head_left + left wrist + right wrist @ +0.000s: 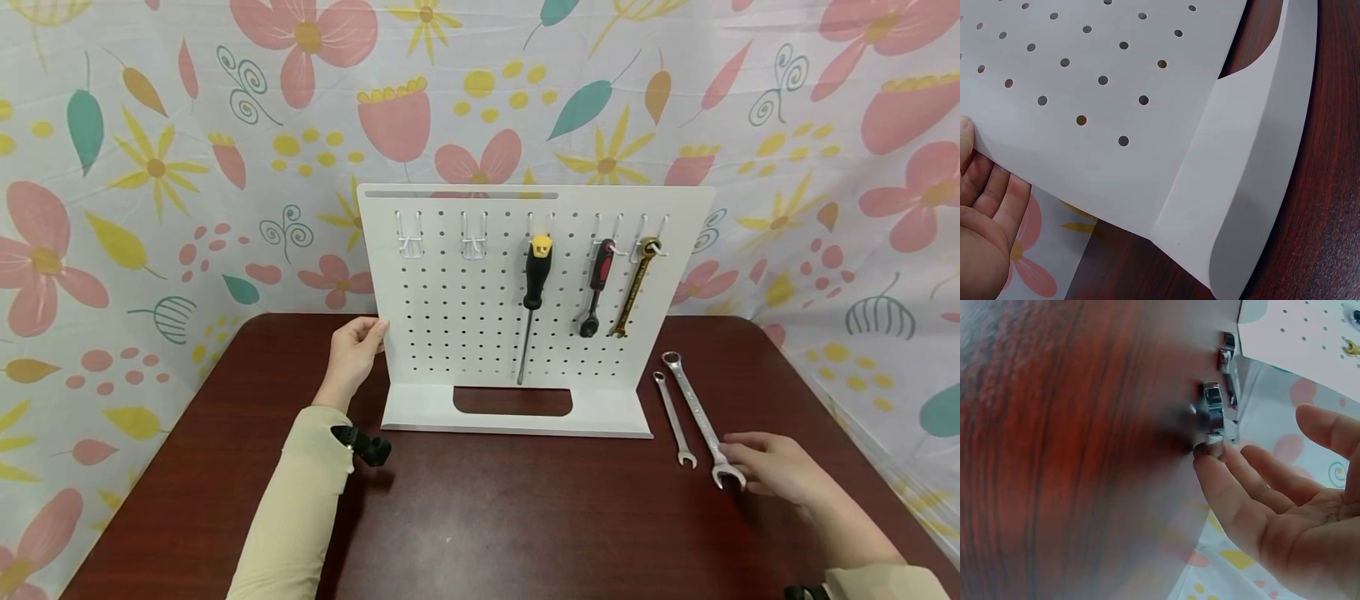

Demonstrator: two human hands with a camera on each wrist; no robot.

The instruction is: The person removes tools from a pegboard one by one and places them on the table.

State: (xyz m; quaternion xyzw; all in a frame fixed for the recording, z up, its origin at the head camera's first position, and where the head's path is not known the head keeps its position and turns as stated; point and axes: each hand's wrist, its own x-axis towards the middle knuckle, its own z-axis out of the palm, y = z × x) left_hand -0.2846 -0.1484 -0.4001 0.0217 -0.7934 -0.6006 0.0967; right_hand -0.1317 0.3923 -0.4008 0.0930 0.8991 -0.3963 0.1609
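Note:
A white pegboard (412,408) stands upright on its base on the table. At its left edge my left hand (351,354) pinches the panel, thumb on the front and fingers behind, as the left wrist view shows. Two silver combination wrenches lie right of the board: a larger one (699,417) and a smaller one (672,419). My right hand (780,471) is beside the larger wrench's open end. Its fingers are extended with the thumb spread apart, fingertips right at the wrench (1213,412) in the right wrist view.
On the pegboard's hooks hang a black-and-yellow screwdriver (536,275), a ratchet (602,271) with a red-and-black handle and a gold-coloured wrench (633,287). Two more clear hooks (408,243) are at the upper left. A flower-patterned cloth (187,275) surrounds the dark wooden table (465,517).

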